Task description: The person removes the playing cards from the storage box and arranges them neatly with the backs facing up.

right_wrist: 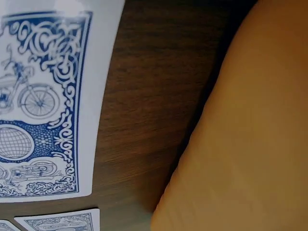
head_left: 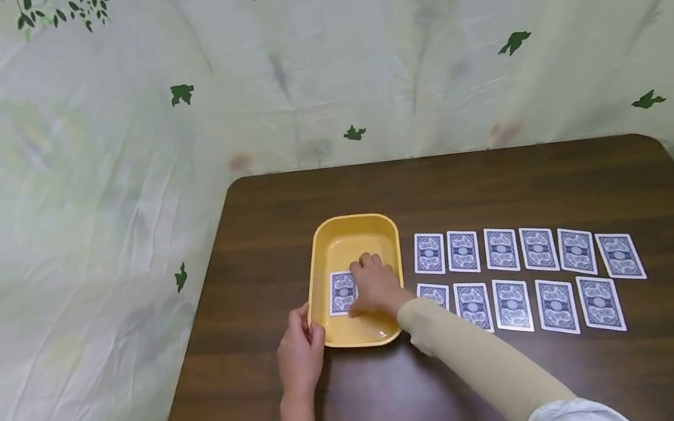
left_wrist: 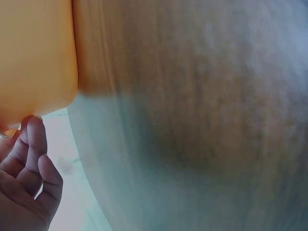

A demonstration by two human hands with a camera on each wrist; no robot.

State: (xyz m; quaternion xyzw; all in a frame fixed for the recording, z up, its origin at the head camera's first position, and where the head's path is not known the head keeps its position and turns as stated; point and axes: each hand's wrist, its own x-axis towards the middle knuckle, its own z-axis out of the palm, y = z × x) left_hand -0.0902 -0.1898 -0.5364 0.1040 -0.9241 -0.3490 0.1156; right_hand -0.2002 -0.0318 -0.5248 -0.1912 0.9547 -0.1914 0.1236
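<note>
A yellow tray (head_left: 351, 223) sits on the table, with a blue-and-white playing card (head_left: 341, 293) lying face down inside it. My right hand (head_left: 377, 285) reaches into the tray and pinches that card near its right side, fingers at the far end and thumb at the near corner. Part of the card is hidden under this hand. At the tray's near left side, my left hand (head_left: 299, 349) holds the rim between thumb and fingers. From the left wrist, the left fingers (left_wrist: 36, 139) show against the outside of the tray (left_wrist: 38, 57).
Right of the tray, face-down cards lie in two rows on the brown table (head_left: 441, 184): a back row (head_left: 502, 250) and a front row (head_left: 512, 306). My right forearm (head_left: 485, 357) partly covers the front row. A leaf-patterned curtain (head_left: 402, 41) hangs behind and left.
</note>
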